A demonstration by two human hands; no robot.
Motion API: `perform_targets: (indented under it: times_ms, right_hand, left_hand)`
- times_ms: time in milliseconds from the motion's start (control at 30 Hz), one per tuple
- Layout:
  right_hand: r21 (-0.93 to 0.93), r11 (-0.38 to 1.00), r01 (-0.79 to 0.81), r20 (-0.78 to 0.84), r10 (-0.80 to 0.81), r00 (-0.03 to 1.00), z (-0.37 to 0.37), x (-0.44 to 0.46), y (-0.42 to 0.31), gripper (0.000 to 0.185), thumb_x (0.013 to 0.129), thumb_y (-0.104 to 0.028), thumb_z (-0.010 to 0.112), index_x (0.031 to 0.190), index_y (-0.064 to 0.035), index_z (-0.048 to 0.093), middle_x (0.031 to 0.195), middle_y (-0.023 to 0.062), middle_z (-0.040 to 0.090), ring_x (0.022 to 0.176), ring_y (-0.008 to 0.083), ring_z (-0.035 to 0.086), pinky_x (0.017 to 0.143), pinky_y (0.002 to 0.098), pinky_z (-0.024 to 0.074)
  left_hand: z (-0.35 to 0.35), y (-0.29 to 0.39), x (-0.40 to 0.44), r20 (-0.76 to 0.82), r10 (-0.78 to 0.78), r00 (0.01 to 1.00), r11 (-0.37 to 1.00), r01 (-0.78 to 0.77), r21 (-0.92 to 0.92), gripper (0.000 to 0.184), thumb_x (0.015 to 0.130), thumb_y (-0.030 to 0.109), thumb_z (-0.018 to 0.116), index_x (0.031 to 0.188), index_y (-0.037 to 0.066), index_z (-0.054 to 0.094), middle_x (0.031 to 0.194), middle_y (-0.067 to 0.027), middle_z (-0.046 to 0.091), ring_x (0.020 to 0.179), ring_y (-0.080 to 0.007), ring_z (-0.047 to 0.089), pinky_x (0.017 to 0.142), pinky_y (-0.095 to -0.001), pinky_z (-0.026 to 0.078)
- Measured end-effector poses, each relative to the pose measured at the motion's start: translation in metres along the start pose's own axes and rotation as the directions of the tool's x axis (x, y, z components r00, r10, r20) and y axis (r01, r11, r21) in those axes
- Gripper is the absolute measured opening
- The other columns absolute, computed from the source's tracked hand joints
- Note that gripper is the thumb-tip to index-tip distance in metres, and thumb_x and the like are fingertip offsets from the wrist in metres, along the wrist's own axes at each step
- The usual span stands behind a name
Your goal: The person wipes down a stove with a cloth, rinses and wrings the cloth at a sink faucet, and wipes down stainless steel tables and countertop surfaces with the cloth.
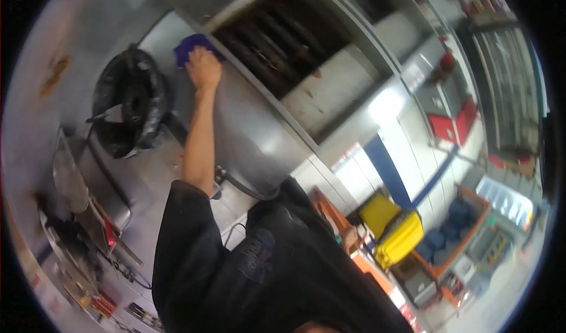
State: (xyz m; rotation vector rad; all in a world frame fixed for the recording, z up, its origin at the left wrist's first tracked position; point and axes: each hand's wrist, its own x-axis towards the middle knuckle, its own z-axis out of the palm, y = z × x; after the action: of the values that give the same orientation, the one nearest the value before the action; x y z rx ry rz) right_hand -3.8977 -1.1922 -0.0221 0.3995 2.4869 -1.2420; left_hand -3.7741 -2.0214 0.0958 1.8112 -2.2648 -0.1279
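My left hand (204, 69) is stretched out, its fingers closed over a bunched purple cloth (190, 45). The cloth lies against a smooth stainless steel surface (253, 132). Beside it is a round black wok burner (131, 100) with a thick, dirty ring. Motion blur hides the finer detail of my fingers. My right hand does not show in the view.
A hose (244, 187) curves near my black shirt. Woks and pans (73, 174) are at the left. A dark grill compartment (283, 38) is at the top. To the right are a yellow bag (398, 238) and an orange crate (433, 269).
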Motion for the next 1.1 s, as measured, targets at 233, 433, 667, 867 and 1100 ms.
perform_targets:
  times_ms: [233, 433, 667, 867, 1100]
  right_hand:
    - [-0.014, 0.996, -0.089, -0.060, 0.088, 0.994, 0.062, 0.022, -0.074, 0.035, 0.099, -0.027, 0.044, 0.090, 0.0022, 0.062, 0.072, 0.0088, 0.062, 0.059, 0.0175, 0.060, 0.054, 0.0290, 0.0491]
    - [0.315, 0.949, 0.001, 0.182, -0.061, 0.981, 0.119, 0.080, -0.224, 0.036, 0.102, -0.030, 0.046, 0.093, 0.0020, 0.060, 0.073, 0.0075, 0.060, 0.064, 0.0153, 0.058, 0.058, 0.0281, 0.0490]
    - [0.243, 0.966, 0.092, 0.350, -0.176, 0.920, 0.080, 0.176, -0.243, 0.032, 0.101, -0.025, 0.048, 0.096, 0.0034, 0.061, 0.076, 0.0087, 0.060, 0.064, 0.0154, 0.058, 0.061, 0.0283, 0.0494]
    - [0.334, 0.926, -0.178, 0.238, 0.100, 0.966, 0.005, 0.235, -0.181, 0.028, 0.100, -0.024, 0.048, 0.099, 0.0015, 0.060, 0.078, 0.0092, 0.061, 0.065, 0.0163, 0.059, 0.059, 0.0275, 0.0488]
    - [0.434, 0.869, -0.237, 0.022, 0.253, 0.967, -0.058, 0.237, -0.124, 0.027, 0.098, -0.027, 0.050, 0.098, -0.0020, 0.060, 0.079, 0.0089, 0.063, 0.062, 0.0170, 0.060, 0.055, 0.0286, 0.0485]
  left_hand:
    - [-0.033, 0.108, -0.307, 0.171, 0.325, 0.930, 0.882, -0.232, -0.411, 0.031, 0.091, 0.009, 0.054, 0.117, -0.007, 0.061, 0.125, -0.0279, 0.059, 0.120, -0.0471, 0.053, 0.102, -0.0507, 0.042]
    - [-0.064, 0.159, -0.406, 0.285, 0.331, 0.900, 0.671, -0.012, -0.742, 0.022, 0.099, 0.016, 0.052, 0.094, -0.004, 0.060, 0.072, -0.0216, 0.061, 0.067, -0.0434, 0.058, 0.064, -0.0468, 0.046]
    - [-0.154, 0.239, -0.395, 0.190, 0.009, 0.982, 0.691, 0.131, -0.711, 0.022, 0.098, 0.013, 0.051, 0.103, -0.007, 0.060, 0.095, -0.0214, 0.062, 0.085, -0.0364, 0.059, 0.076, -0.0421, 0.045]
    - [-0.040, 0.301, -0.373, 0.136, 0.622, 0.771, 0.765, -0.563, -0.312, 0.040, 0.092, 0.017, 0.057, 0.124, -0.007, 0.057, 0.129, -0.0247, 0.055, 0.131, -0.0431, 0.042, 0.113, -0.0532, 0.026]
    - [0.050, 0.521, -0.221, -0.104, 0.855, 0.508, 0.466, -0.841, -0.275, 0.052, 0.093, 0.021, 0.052, 0.137, -0.006, 0.046, 0.147, -0.0217, 0.042, 0.139, -0.0425, 0.031, 0.117, -0.0524, 0.018]
